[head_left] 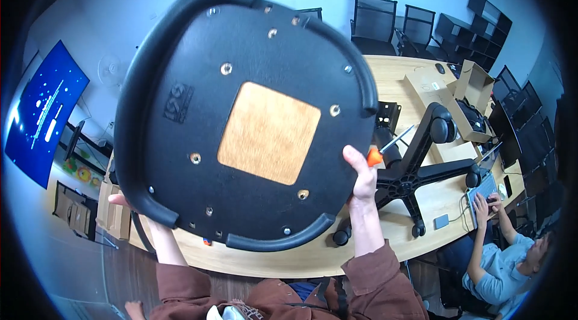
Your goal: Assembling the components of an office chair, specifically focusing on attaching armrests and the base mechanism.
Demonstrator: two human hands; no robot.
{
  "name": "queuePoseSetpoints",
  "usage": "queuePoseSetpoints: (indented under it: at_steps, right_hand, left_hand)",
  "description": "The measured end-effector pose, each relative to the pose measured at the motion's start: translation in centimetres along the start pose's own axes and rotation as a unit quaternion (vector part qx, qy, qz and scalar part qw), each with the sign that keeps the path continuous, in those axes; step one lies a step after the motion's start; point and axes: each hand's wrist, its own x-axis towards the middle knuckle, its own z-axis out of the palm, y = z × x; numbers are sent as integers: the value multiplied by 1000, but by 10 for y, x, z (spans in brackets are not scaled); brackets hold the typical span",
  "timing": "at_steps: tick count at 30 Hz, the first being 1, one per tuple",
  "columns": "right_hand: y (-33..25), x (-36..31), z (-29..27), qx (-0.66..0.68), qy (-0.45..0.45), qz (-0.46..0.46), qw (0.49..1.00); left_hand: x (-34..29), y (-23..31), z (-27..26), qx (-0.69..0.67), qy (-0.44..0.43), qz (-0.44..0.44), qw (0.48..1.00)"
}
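Note:
A chair seat (pixel 180 79) is held up before me with its underside facing me. It is black, has several screw holes, and shows a bare wood square (pixel 269 133) in the middle. My left hand (pixel 119 199) grips its lower left edge, with most of the fingers hidden behind it. At the lower right edge, my right hand (pixel 363 183) has its thumb on the underside and its other fingers out of sight. Beside that thumb sticks out a screwdriver (pixel 374 157) with an orange handle, held in the same hand, its shaft pointing up and right.
A black five-legged chair base (pixel 406 184) with casters lies on the wooden table (pixel 253 263). Beyond it are an open cardboard box (pixel 472 88) and black metal parts (pixel 388 115). At the right a person (pixel 506 266) types on a keyboard (pixel 481 196). Mesh chairs (pixel 373 19) stand behind.

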Motion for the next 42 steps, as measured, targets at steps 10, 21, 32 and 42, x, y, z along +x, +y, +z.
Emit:
queuePoseSetpoints:
  at_steps: [10,21,32,42]
  right_hand:
    - [33,21,-39,-117,29,-47,992]
    - [32,33,-13,-220,-35,-52,974]
    - [-111,-41,-125,-505,-322,109,793]
    - [-202,-88,-286,-375,78,-53,922]
  left_hand:
    - [-93,-94,-5,-27,116,-209,971]
    - [-72,-100,-22,-163,43,-61,984]
    - [-13,-95,22,-180,95,-51,978]
    - [64,-197,69,-154,117,-81,978]
